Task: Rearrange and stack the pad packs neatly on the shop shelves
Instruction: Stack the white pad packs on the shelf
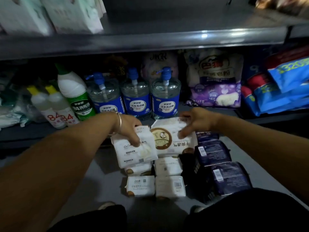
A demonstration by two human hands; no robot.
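While both arms reach forward over the low grey shelf [93, 166], the left hand [129, 126] grips a white pad pack [133, 148], thumb curled down onto its top face and fingers wrapped round its far edge. That pack sits tilted on top of the left column of white packs. Just beside it, touching along one edge, lies a larger white pack with a round brown emblem [172, 139]; the right hand [195, 122] holds it at its far right corner, fingers bent over the top, though blur hides how firmly. A silver bangle [119, 122] circles the left wrist.

Nearer the front edge of the shelf, two more white packs [141, 185] stand side by side in the front row, with others partly hidden behind them. Along the right side of the white stack runs a row of dark navy packs [215, 153], touching it.

On the shelf behind, towards the back, stand three clear pump bottles with blue labels [137, 97], a green-and-white disinfectant bottle [73, 92] to their left, and a purple-and-white detergent bag [215, 81] to their right.
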